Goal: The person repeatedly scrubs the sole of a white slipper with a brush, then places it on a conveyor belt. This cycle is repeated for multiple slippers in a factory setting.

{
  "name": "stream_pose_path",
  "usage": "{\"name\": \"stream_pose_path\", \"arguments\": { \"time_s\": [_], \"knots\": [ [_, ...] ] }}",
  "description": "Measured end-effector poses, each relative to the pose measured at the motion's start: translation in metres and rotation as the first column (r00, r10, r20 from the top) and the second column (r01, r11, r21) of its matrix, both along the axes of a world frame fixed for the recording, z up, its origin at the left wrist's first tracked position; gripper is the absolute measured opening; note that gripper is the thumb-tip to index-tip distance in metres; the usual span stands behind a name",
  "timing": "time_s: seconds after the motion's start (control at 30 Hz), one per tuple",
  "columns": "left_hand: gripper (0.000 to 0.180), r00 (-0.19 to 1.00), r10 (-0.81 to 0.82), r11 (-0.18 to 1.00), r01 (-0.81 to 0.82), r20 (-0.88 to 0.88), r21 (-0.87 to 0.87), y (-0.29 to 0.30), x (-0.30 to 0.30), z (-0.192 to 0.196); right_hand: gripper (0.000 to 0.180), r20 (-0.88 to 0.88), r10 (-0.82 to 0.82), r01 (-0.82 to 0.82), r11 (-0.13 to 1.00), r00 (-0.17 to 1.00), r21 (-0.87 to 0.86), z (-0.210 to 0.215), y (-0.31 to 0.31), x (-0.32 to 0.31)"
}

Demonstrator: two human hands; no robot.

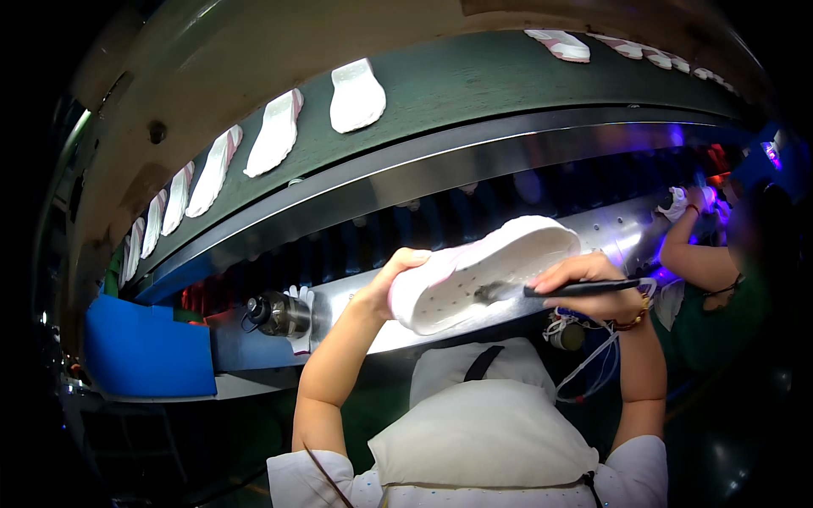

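While the person's white-aproned chest [483, 440] fills the near edge of the view, both bare forearms rise from it toward a shoe held just above. The left hand [391, 284] is closed around the heel end of a white shoe [483, 271] with pink trim, thumb over its edge, holding it sole up and tilted so the toe points far and right. The right hand [593, 284] grips a thin dark brush [567, 289] like a pen, fingers pinched on the handle, and the bristle tip touches the middle of the white sole. A bracelet [631, 322] sits on the right wrist, and thin white tubing [593, 364] hangs just below it. Left of the shoe, a small metal canister [279, 313] rests on the shiny steel ledge [356, 296]. A blue panel [148, 347] stands at the near left. Beyond the ledge, a dark green conveyor belt [474, 85] curves across the far side, carrying a row of white soles [356, 95] spaced apart. At far right, another person's arm [694, 254] reaches toward the ledge.
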State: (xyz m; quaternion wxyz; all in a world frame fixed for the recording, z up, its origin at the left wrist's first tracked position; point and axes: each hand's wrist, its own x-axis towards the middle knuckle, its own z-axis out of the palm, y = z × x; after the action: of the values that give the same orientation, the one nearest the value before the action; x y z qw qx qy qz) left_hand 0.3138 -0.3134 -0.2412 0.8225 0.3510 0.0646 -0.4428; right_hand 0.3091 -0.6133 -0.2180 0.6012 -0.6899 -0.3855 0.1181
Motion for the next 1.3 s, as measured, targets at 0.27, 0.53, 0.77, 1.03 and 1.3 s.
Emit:
{"name": "stream_pose_path", "arguments": {
  "time_s": [0.27, 0.53, 0.77, 1.03, 1.3],
  "knots": [
    [0.071, 0.925, 0.371, 0.813, -0.365, -0.08, -0.454, -0.02, -0.006, -0.021, 0.018, 0.023, -0.101, 0.097, 0.985, 0.995, 0.142, 0.016, 0.003, -0.027],
    [0.079, 0.901, 0.432, 0.862, -0.425, -0.037, -0.276, -0.074, -0.013, -0.016, 0.015, -0.023, -0.38, 0.381, 0.925, 0.925, 0.008, -0.012, 0.046, -0.026],
    [0.08, 0.863, 0.506, 0.831, -0.483, 0.013, -0.278, -0.067, -0.012, -0.006, 0.016, -0.108, -0.051, 0.062, 0.993, 0.993, 0.1, 0.007, 0.03, -0.039],
    [0.082, 0.824, 0.55, 0.769, -0.436, 0.136, -0.467, -0.061, -0.005, 0.008, 0.02, -0.043, -0.056, 0.064, 0.976, 0.997, 0.207, -0.003, 0.041, -0.039],
    [0.082, 0.738, 0.622, 0.777, -0.539, 0.263, -0.327, -0.059, 0.009, 0.023, 0.022, -0.121, 0.033, 0.009, 0.943, 0.992, 0.332, -0.02, 0.027, -0.027]
  ]
}}
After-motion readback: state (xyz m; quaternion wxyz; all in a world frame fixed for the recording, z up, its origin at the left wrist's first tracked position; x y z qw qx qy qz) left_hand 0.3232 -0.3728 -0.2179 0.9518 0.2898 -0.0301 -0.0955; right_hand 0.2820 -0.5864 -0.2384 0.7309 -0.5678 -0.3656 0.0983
